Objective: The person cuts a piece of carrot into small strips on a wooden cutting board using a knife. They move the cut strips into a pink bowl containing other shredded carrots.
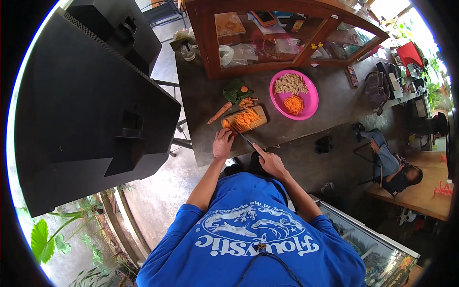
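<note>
My right hand [271, 163] grips the handle of a kitchen knife [245, 140], its blade angled over the left part of a wooden cutting board [264, 115]. At the board's near left edge, the bent fingers of my left hand [223, 142] rest against carrot pieces [226, 123] beside the blade. Carrot strips [246, 119] lie heaped on the board. A whole carrot [219, 112] lies to the left, and orange scraps [247, 103] sit just beyond the board. Behind them is a green leaf [233, 89] with a round carrot end [244, 89] on it.
A pink plate [312, 104] holds pale cut strips [291, 84] and shredded carrot [293, 104]. A glass-fronted wooden cabinet [211, 46] stands along the table's far side. Large black speaker cabinets [89, 107] rise at left. A seated person [389, 165] is at right, beyond a glass display case [373, 244].
</note>
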The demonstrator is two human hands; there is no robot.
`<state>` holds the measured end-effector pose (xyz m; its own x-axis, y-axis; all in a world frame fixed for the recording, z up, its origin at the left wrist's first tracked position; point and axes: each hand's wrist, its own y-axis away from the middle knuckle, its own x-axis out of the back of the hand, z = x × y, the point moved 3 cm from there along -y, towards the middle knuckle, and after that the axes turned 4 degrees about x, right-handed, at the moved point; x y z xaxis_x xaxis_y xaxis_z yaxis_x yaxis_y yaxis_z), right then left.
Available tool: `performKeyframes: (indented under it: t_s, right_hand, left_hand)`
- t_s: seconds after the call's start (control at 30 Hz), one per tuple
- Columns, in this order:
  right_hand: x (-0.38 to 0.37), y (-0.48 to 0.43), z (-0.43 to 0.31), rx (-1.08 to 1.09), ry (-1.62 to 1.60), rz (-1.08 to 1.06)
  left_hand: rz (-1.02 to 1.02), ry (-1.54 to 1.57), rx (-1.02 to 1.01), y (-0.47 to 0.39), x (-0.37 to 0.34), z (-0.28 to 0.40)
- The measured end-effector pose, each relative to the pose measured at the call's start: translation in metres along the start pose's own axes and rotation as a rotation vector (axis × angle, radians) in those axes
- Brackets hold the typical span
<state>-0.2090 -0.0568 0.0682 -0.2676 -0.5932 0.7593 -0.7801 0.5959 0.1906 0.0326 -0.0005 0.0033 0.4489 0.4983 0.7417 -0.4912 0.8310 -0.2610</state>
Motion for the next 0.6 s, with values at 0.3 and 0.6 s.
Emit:
performKeyframes:
  t_s: [0.3, 0.6]
  right_hand:
    - [0.002, -0.010, 0.018, -0.055, 0.054, 0.067]
    - [0.008, -0.016, 0.020, 0.170, -0.151, 0.262]
  left_hand:
    - [-0.089, -0.105, -0.065, 0.000, 0.001, 0.007]
    - [-0.060, -0.125, -0.097, -0.005, -0.003, 0.012]
